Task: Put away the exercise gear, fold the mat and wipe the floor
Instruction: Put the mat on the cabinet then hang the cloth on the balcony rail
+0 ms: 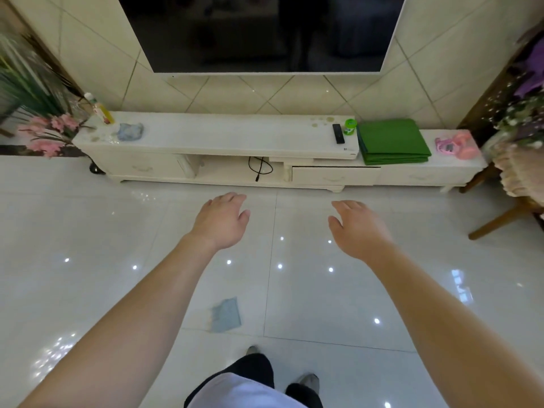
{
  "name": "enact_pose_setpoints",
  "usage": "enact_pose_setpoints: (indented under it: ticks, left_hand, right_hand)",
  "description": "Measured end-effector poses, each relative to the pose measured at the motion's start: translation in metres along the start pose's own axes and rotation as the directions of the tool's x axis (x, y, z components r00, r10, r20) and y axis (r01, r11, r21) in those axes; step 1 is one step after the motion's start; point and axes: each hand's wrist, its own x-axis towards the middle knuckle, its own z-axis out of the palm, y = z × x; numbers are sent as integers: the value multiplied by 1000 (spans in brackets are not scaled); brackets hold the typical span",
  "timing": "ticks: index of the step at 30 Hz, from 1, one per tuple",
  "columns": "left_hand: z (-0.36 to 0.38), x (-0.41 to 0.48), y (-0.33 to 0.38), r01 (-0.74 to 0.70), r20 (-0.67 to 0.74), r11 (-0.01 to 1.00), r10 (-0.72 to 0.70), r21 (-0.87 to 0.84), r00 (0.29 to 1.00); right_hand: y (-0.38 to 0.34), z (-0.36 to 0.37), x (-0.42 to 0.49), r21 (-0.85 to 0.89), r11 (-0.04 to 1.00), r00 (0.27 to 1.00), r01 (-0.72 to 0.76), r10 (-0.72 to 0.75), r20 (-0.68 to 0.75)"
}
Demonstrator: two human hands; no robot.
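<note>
Head view: left hand [220,222] and right hand [357,231] are hovering released over the floor [88,231], fingers relaxed, gripping nothing; green mat [393,141] is lying folded on the counter [235,136] at centre right, pink gear [454,144] near it, likely stowed; blue cloth [226,315] is lying on the floor at lower centre, probably there for wiping.
</note>
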Motion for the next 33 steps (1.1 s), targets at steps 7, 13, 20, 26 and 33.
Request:
enact_pose_setpoints:
  ticks: [7, 13, 20, 26, 33]
  left_hand:
    - [-10, -16, -47, -1, -24, 1000, 1, 7, 1000]
    - [-20, -15, -132, -16, -32, 1000, 16, 5, 999]
    - [-31, -10, -242, -68, 25, 998, 68, 1, 997]
    - [-25, 10, -296, -131, 78, 991, 130, 5, 988]
    - [18, 26, -311, -171, 176, 985, 167, 9, 970]
  right_hand:
    - [-42, 4, -4, -3, 999, 998, -40, 40, -47]
    - [-117, 35, 11, -2, 997, 994, -79, 79, -69]
    - [-222, 79, 31, 31, 982, 980, -185, 187, -65]
    - [-272, 105, 28, 8, 970, 970, -243, 243, -25]
    - [-272, 145, 32, 1, 959, 957, -285, 284, 51]
